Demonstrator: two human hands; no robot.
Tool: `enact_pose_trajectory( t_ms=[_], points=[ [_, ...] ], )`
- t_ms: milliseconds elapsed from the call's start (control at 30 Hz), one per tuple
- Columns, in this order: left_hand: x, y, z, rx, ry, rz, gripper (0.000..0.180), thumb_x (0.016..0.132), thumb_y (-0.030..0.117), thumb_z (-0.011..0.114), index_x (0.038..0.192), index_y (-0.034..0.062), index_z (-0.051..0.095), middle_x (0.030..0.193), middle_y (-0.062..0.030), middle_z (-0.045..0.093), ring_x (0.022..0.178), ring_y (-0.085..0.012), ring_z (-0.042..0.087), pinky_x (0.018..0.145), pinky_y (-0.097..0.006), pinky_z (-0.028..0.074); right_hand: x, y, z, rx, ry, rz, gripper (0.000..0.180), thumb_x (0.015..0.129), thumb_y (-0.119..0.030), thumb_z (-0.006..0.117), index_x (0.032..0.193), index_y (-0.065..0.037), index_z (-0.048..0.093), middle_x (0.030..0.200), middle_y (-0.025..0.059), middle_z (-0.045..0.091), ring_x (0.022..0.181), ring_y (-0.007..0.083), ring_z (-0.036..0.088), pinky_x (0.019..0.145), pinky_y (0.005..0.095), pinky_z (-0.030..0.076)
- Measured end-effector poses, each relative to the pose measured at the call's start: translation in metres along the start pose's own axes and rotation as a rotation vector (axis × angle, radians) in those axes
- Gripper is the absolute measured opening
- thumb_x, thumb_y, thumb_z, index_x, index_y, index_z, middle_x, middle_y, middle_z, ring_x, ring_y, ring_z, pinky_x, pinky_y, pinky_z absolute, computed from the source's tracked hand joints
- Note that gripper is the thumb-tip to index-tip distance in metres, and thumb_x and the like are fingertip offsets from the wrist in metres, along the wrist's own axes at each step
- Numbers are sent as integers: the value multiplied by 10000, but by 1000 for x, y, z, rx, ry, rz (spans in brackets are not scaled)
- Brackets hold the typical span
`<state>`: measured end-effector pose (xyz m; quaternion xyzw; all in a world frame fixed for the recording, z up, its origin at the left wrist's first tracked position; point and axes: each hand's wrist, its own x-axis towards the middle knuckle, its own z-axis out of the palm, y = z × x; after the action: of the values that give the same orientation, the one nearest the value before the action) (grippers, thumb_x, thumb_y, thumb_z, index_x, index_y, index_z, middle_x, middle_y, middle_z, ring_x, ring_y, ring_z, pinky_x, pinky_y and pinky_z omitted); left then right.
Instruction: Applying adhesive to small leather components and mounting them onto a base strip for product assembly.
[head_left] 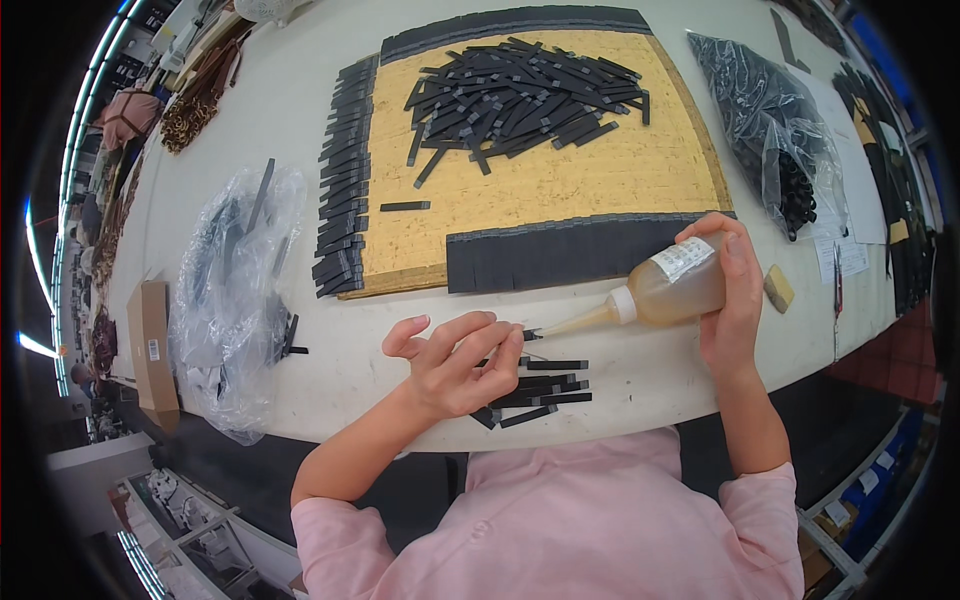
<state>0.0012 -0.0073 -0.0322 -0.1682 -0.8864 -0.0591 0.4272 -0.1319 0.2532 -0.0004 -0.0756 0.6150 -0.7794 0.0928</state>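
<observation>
Near the front of the table, my left hand pinches a short black strip, whose end pokes out past the fingertips. My right hand is wrapped round a squeeze bottle of amber liquid, tipped on its side. Its long tapered nozzle points left, and the tip meets or nearly meets the strip's end; I cannot tell if they touch. Below my left hand lie several loose black strips, partly hidden by the fingers.
A yellow board carries a heap of black strips, with rows of strips along its edges. Clear plastic bags lie left, another bag of black parts right. A small yellowish block sits beside my right hand.
</observation>
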Motion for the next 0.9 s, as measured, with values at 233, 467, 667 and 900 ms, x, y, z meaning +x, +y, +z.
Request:
enact_pose_trajectory(
  t_ms=[233,467,667,900],
  points=[
    [0,-1,1,7,-1,-2,287,678,48,731,695,276,558,837,124,668,819,-72,632,977,-408,237,1,4,2,-41,6,-3,294,1066,-306,480,1119,-50,614,1024,66,646,955,98,592,887,252,458],
    [1,-1,0,6,-9,-3,282,671,50,733,701,275,566,836,124,664,819,-75,631,983,-410,236,1,3,3,-37,9,25,302,1063,-323,491,1123,-58,622,1019,63,648,962,100,590,892,254,455],
    [-3,-1,-3,-26,-61,12,253,730,70,815,838,248,672,873,111,673,841,-99,614,1018,-472,217,1,4,3,-58,14,21,295,1059,-314,494,1122,-58,625,1014,63,649,962,100,590,896,255,454],
    [0,2,-1,0,-15,-3,264,671,47,732,702,263,582,841,125,660,820,-73,627,991,-412,231,-1,3,1,-51,4,42,290,1056,-305,489,1123,-58,627,1013,64,652,961,103,598,890,259,461]
  ],
)
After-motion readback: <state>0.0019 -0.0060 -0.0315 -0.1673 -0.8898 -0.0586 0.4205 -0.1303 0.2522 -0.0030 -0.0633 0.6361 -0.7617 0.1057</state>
